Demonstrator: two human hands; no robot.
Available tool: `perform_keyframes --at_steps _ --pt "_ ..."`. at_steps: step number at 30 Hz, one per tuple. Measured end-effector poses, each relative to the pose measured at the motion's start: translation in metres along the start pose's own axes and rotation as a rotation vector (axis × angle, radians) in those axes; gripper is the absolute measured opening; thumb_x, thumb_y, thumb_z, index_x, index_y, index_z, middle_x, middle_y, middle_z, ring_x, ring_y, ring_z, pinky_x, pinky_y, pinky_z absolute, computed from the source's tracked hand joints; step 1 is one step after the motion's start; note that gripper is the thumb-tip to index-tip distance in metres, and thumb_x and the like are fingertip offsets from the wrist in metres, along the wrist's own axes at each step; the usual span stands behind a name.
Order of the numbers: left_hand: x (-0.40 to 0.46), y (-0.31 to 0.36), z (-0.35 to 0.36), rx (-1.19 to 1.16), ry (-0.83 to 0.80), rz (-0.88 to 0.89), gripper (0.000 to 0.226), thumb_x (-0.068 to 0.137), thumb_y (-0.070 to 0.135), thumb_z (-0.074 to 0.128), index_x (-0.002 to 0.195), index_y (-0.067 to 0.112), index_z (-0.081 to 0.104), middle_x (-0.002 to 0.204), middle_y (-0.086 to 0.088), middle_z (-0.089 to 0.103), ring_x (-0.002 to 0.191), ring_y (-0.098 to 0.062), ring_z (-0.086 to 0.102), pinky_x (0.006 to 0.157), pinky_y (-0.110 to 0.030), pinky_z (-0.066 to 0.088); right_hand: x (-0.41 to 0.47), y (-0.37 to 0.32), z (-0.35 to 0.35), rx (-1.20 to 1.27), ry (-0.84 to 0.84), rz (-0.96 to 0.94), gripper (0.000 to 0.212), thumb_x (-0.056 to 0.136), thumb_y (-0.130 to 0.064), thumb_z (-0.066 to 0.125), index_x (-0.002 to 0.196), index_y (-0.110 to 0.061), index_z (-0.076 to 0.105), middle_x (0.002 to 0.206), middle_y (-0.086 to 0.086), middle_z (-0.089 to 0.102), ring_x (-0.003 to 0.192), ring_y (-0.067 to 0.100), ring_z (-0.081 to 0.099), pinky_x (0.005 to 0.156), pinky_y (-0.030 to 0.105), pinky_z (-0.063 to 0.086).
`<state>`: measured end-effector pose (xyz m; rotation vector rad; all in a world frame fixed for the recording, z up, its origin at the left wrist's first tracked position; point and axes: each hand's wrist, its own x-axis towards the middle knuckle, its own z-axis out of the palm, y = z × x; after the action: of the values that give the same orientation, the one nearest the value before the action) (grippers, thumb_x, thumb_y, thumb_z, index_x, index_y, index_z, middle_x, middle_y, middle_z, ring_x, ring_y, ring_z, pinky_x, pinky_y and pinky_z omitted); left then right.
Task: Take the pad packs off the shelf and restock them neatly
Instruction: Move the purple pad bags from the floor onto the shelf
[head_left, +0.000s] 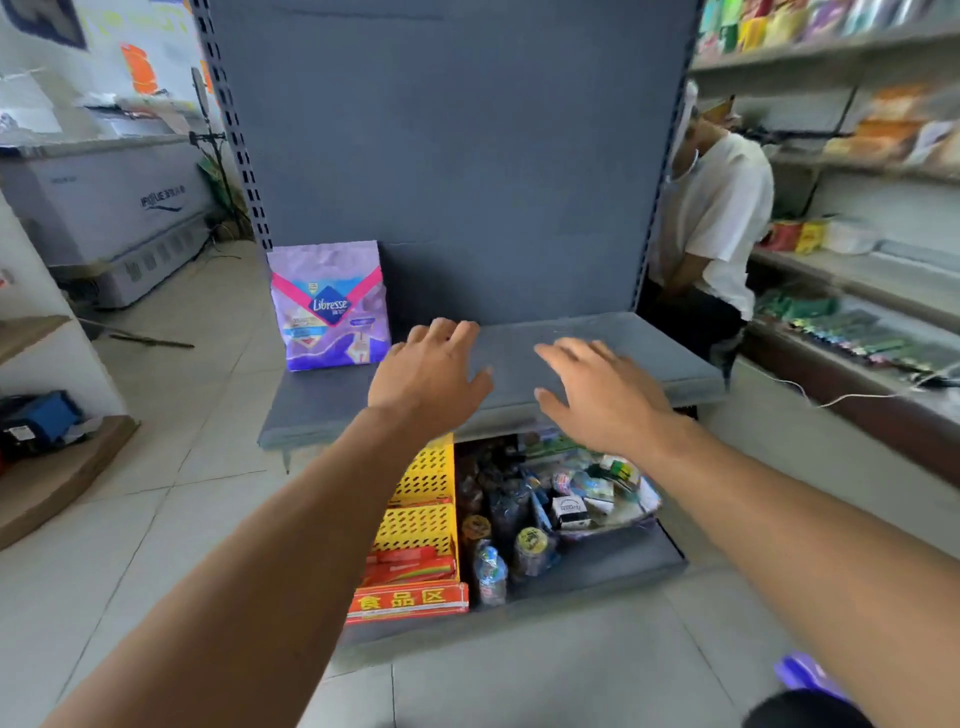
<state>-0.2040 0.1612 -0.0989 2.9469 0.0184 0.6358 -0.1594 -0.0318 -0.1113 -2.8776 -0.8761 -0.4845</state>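
Observation:
One purple pad pack with a pink stripe and a blue logo stands upright at the far left of the grey shelf, against the back panel. My left hand hovers over the middle of the shelf, just right of the pack, fingers spread and holding nothing. My right hand is stretched out over the shelf's front edge, fingers straight, also holding nothing. A purple object, possibly another pack, shows at the bottom right, mostly hidden by my right arm.
Below the shelf, a lower shelf holds yellow perforated baskets, red packets, bottles and a tray of small goods. A person in a white shirt crouches behind the shelf's right side. Stocked shelves run along the right; a chest freezer stands at left.

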Motion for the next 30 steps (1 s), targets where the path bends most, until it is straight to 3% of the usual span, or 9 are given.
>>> perform_keyframes --at_steps 9,18,22,27,30 --pt "-0.015 0.206 0.097 -0.054 -0.301 0.300 0.050 0.093 0.049 0.045 0.137 0.026 0.042 0.138 -0.004 0.048 0.128 -0.028 0.044 0.098 -0.044 0.042 -0.164 0.173 0.006 -0.023 -0.139 0.365 0.056 0.096 -0.047 0.044 0.146 -0.025 0.036 0.139 0.006 0.049 0.123 0.031 0.050 0.092 0.043 0.046" --pt "-0.056 0.384 0.277 -0.136 -0.707 0.498 0.050 0.096 0.049 0.044 0.141 0.028 0.038 0.142 -0.001 0.045 0.129 -0.025 0.045 0.099 -0.041 0.042 -0.328 0.314 0.132 0.228 -0.316 0.827 0.054 0.096 -0.043 0.046 0.143 -0.018 0.038 0.139 0.011 0.049 0.124 0.032 0.048 0.095 0.044 0.046" --pt "-0.095 0.430 0.368 -0.139 -0.934 0.567 0.051 0.096 0.051 0.045 0.141 0.030 0.036 0.140 0.000 0.046 0.126 -0.022 0.047 0.099 -0.037 0.043 -0.410 0.338 0.203 0.378 -0.347 1.087 0.049 0.098 -0.038 0.048 0.138 -0.011 0.043 0.135 0.016 0.051 0.124 0.033 0.049 0.098 0.042 0.043" --pt "-0.152 0.467 0.463 -0.170 -1.185 0.616 0.052 0.095 0.048 0.050 0.141 0.025 0.040 0.143 0.001 0.047 0.127 -0.020 0.049 0.097 -0.032 0.041 -0.491 0.322 0.287 0.660 -0.424 1.537 0.039 0.096 -0.032 0.050 0.124 -0.006 0.048 0.121 0.016 0.059 0.112 0.035 0.056 0.085 0.033 0.042" --pt "-0.183 0.478 0.509 -0.175 -1.312 0.628 0.058 0.095 0.041 0.055 0.145 0.020 0.035 0.144 -0.005 0.045 0.129 -0.023 0.047 0.100 -0.033 0.039 -0.519 0.299 0.330 0.798 -0.424 1.702 0.029 0.093 -0.026 0.052 0.115 -0.006 0.053 0.109 0.014 0.063 0.103 0.033 0.060 0.076 0.029 0.040"
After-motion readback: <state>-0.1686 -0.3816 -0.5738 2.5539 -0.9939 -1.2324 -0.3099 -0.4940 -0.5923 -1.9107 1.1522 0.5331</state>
